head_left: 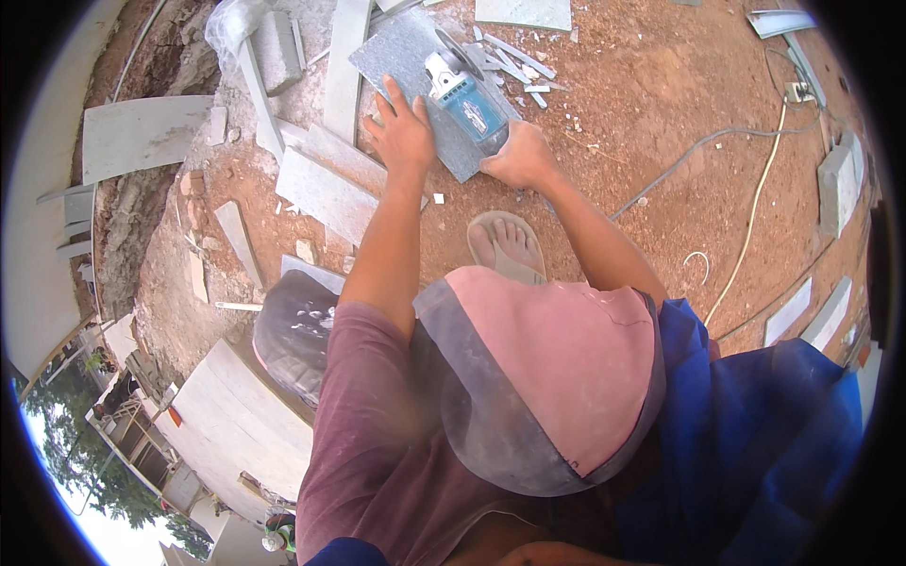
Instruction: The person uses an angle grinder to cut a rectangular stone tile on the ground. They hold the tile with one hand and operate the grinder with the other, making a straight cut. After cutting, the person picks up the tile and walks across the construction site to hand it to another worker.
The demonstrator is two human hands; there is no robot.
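A grey stone tile (451, 151) lies on the dirt in front of me. Over its right part is a blue angle grinder (470, 111), its silver head and round disc (457, 52) pointing away from me. My right hand (522, 158) is wrapped round the rear end of the grinder's body. With fingers spread, my left hand (406, 134) rests at the tile's left edge, holding nothing. Whether the disc is spinning I cannot tell. Thin stone strips (517, 68) lie scattered just right of the disc.
Pale slabs (330, 189) and long offcuts lie to the left. A grey cable (703, 144) and a white cable (761, 193) run over the dirt at right, near a socket block (799, 91). My sandalled foot (507, 243) stands close behind the tile.
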